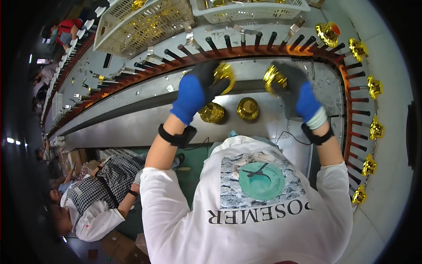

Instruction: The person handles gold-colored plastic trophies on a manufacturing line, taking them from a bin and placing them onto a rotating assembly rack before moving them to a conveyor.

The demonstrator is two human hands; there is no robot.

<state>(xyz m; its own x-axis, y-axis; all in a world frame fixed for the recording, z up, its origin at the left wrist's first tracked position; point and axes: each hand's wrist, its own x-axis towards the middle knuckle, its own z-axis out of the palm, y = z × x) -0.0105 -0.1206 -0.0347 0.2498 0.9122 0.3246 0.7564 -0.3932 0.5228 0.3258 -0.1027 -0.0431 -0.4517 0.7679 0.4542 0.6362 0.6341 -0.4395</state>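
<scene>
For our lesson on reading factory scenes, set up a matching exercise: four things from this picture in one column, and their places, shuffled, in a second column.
Things
1. Shiny gold metal cap in the left hand's grip
2. Two gold ribbed metal caps lying loose
3. Row of gold caps on dark pegs
4. White plastic mesh basket

Places
A. Along the curved conveyor's right side
B. Beyond the conveyor, upper left
C. On the grey metal bench between both gloved hands
D. Held above the bench in a blue and grey glove

Pairs: 1-D, 2-C, 3-A, 4-B
</scene>
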